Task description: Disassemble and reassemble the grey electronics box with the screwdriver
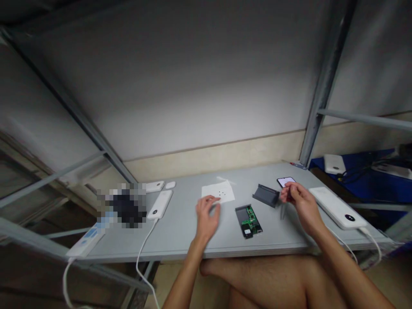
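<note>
Nearest: The person's bare legs point(267, 281) are folded under the table, at 6 o'clock.

Things, left hand: The left hand point(207, 218) is at 7 o'clock, just beside the low edge of a white paper point(219, 192). Its fingers are bent a little and look open. I can see nothing in them. Tiny dark dots, maybe screws, lie on the paper.

Things, right hand: The right hand point(301, 207) is at 2 o'clock. Its thumb and fingers point(288, 189) pinch close, so the gap is narrow. If they hold something, it is too small to tell. A thin grey strip point(282, 212) hangs below them. A black phone point(286, 182) lies just past them.

Things, middle: A green circuit board point(249, 221) sits in a dark case point(241, 216), at 12 o'clock. A dark grey case half point(265, 195) lies past it.

Rest: A white power bank point(337, 207) is on the right of the gray table point(193, 251), and another white power bank point(159, 204) is on the left. A blurred patch point(128, 206) hides something at 9 o'clock.
</note>
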Available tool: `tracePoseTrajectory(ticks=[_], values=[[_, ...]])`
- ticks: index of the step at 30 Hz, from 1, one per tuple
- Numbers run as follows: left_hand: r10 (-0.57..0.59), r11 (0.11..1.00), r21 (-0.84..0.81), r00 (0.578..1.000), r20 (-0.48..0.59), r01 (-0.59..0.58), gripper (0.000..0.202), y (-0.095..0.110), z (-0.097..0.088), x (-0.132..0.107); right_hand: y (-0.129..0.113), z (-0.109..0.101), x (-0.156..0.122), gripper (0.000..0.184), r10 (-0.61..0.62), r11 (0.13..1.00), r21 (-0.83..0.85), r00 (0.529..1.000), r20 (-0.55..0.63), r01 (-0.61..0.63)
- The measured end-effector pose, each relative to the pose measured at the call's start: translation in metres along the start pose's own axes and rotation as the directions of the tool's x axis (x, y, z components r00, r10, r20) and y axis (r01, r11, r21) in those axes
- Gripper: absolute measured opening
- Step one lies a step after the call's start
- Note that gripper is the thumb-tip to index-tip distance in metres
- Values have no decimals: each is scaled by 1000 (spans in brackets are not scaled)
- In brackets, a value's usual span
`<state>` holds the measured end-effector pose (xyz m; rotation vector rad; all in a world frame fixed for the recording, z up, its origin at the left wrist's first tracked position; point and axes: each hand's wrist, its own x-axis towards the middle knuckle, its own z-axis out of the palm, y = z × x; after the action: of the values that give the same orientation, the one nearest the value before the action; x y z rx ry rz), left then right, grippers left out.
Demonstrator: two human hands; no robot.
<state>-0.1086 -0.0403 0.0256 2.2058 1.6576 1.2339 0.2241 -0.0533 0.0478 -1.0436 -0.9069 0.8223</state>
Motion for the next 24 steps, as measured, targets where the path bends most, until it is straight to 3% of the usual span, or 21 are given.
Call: tracePoseTrajectory(ticks=[1,2,4,6,9,11,14,17,19,21,24], values=[[118,992,-65,983,140,-109,30,15,3,-12,-1,-5,1,48,2,1000,-22,1000,-17,-2],[211,975,-121,940,268,-184,40,29,6,-24,-2,-9,1,46,4,998,-60,999,-33,-6],[263,962,-175,881,392,-209,61,51,14,-42,-2,-11,-2,43,-5,984,-178,1000,-24,0],[220,970,-190,888,404,-154,72,62,22,-50,1,-5,-9,39,-35,948,-314,996,77,57],[176,971,-219,909,378,-97,55,63,30,-48,8,11,-19,31,-59,894,-416,964,259,167],[159,966,-251,919,360,-69,40,61,30,-46,14,21,-22,26,-55,860,-468,948,314,205],[150,942,-335,930,336,-30,35,64,21,-41,20,26,-21,22,-75,825,-510,941,331,245],[194,909,-412,934,301,-56,37,73,12,-23,25,20,-16,20,-121,797,-541,949,292,268],[182,924,-373,953,240,-83,35,77,16,0,28,13,-14,18,-145,739,-617,958,247,270],[100,963,-265,976,194,-46,34,78,30,27,31,6,-14,16,-132,646,-724,970,205,241],[-52,997,-45,958,280,67,34,73,62,64,34,-1,-15,17,-36,524,-833,981,190,180]])
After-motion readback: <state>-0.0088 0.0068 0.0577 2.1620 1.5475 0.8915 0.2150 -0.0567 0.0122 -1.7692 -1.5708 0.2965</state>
